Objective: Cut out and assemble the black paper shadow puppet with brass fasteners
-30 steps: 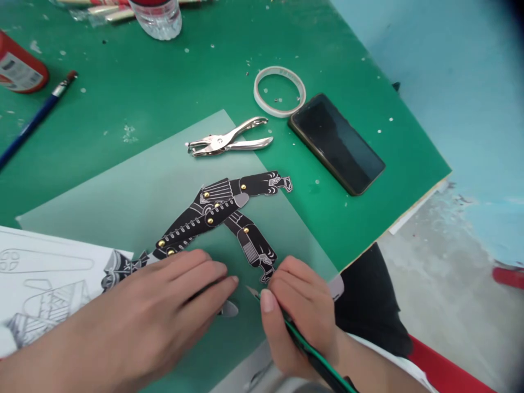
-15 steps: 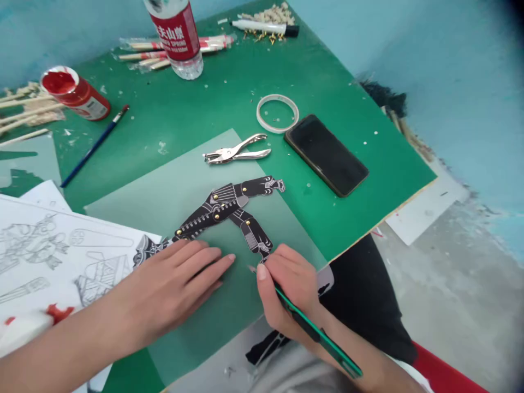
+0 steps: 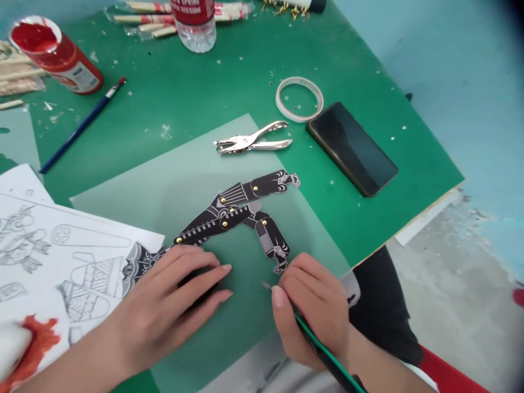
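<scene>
A black jointed paper figure [image 3: 237, 213] with white line patterns and gold fasteners lies on a translucent sheet [image 3: 172, 166] over the green table. My left hand [image 3: 176, 300] rests over the figure's lower left part, fingers slightly apart, holding nothing I can see. My right hand [image 3: 313, 314] is closed around a green and black craft knife [image 3: 317, 349], its tip just above or on the sheet, left of the figure's lower limb end. Above the figure lies a silver hole punch [image 3: 254, 140].
Back right are a phone [image 3: 354, 150] and a tape roll [image 3: 279, 98]. Further back stand a bottle [image 3: 196, 27] and a red paint jar [image 3: 76, 68], with a blue brush [image 3: 84, 126] beside it. Printed drawings [image 3: 102, 229] cover the left, near a white object [image 3: 12, 346] at the edge.
The view has shifted closer, so the tabletop items appear larger. The knife tip now shows a little apart from the figure's lower end. My left hand's fingers are spread more.
</scene>
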Available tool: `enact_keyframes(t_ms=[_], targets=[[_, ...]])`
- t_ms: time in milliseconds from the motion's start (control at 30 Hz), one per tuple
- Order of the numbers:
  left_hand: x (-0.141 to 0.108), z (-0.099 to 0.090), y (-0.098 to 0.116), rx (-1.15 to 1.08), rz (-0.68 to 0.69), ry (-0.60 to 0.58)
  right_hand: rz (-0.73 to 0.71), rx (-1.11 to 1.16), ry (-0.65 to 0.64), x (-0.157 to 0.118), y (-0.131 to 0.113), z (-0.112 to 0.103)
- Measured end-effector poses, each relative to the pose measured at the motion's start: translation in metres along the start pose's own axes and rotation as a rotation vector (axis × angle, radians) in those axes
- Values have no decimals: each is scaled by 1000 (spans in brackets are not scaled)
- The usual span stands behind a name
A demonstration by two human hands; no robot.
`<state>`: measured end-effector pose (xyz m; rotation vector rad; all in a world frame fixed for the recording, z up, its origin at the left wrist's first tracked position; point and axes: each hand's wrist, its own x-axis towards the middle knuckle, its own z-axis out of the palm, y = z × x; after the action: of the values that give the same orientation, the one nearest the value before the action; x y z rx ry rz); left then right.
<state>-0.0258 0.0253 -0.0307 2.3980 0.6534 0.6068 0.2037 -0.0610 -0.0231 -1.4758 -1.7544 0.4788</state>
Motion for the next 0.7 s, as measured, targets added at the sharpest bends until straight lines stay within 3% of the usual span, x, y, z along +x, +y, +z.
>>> enact_keyframes(t_ms=[167,333,600,700], targets=[[-6,-5,0,-66,-40,-2,18,61,-58,16,-14,11],[-25,-4,-4,116,141,-41,20,46,-111,29,-5,17],[-40,-4,5,382,291,-87,-325,-26,-499,57,17,0],[-42,-7,3,457,347,-125,-473,-33,-576,70,28,0]])
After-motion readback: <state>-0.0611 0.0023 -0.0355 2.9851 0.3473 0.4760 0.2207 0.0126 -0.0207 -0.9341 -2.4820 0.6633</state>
